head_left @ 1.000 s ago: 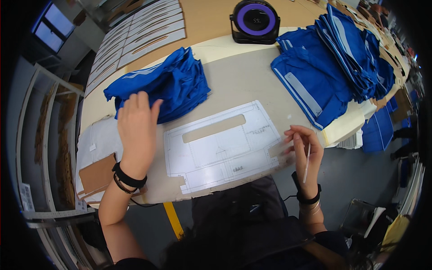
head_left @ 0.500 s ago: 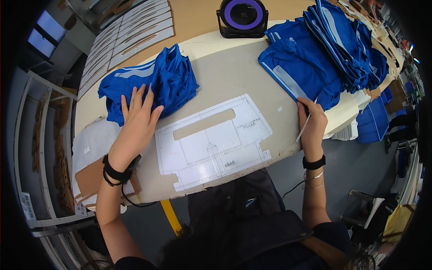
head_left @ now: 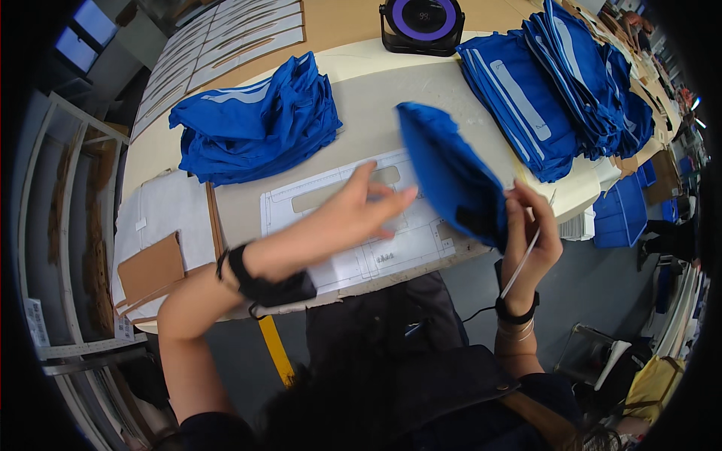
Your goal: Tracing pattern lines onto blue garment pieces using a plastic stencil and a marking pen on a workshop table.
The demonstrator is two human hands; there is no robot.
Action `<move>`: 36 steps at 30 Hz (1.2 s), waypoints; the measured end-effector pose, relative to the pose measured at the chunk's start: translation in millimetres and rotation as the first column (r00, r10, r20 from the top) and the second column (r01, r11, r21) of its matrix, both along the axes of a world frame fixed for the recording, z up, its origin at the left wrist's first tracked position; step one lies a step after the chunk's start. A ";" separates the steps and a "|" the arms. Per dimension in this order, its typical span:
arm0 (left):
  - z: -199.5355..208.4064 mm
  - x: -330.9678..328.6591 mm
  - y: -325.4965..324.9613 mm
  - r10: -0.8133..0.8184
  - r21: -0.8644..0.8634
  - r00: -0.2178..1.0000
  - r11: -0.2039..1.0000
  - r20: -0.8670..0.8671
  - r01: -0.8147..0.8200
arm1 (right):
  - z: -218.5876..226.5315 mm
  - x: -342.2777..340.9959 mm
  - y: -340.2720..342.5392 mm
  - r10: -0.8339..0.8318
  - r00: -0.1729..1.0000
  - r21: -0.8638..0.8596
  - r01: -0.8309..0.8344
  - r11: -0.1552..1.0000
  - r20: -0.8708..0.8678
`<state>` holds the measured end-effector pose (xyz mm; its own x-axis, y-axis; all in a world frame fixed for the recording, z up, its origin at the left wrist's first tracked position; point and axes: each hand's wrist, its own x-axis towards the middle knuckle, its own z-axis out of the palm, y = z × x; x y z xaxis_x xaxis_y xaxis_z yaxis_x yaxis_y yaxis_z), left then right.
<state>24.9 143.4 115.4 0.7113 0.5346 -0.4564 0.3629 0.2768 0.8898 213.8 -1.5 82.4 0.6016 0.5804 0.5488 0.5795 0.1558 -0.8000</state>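
My right hand [head_left: 532, 234] pinches a blue fabric piece [head_left: 450, 167] by its near corner and lifts it, blurred, above the table. A thin white pen-like stick [head_left: 520, 264] also lies in that hand. My left hand [head_left: 361, 210], empty and slightly blurred, reaches across with fingers apart toward the blue piece, without touching it. Beneath both is a white marking template [head_left: 338, 274] with a long slot, partly covered by my left arm and the fabric. On the left is a crumpled blue fabric pile [head_left: 259, 124]; at the right, a neater blue fabric stack [head_left: 519, 101] with pale strips.
A round black-and-purple device [head_left: 423, 22] with a lit display stands at the far edge. Brown card [head_left: 150, 269] and pale sheets lie at the left, slotted white panels [head_left: 241, 37] behind. A blue bin [head_left: 620, 214] stands right of the table, a shelf rack [head_left: 75, 225] left.
My right hand has taken a blue piece off the right stack and brought it over the template. My left hand has left the left pile and swung right toward it.
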 end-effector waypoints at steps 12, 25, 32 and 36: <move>5.8 23.5 -6.0 0.106 0.402 0.939 0.884 0.328 -0.240 | 16.8 -10.1 -21.2 0.373 0.908 0.013 -0.377 0.926 -0.190; 11.1 4.0 -34.8 -0.067 0.743 0.938 0.630 0.341 -0.225 | 26.2 -32.4 3.7 0.379 0.925 0.019 -0.380 0.925 0.008; 18.2 -1.3 -30.4 -0.209 0.969 0.948 -0.003 0.241 -0.247 | 38.5 -11.4 2.5 0.246 0.888 0.070 -0.295 0.953 0.389; 20.6 0.1 -28.9 -0.351 0.943 0.876 0.109 0.331 -0.313 | 46.3 -25.6 3.5 0.274 0.901 0.038 -0.304 0.952 0.337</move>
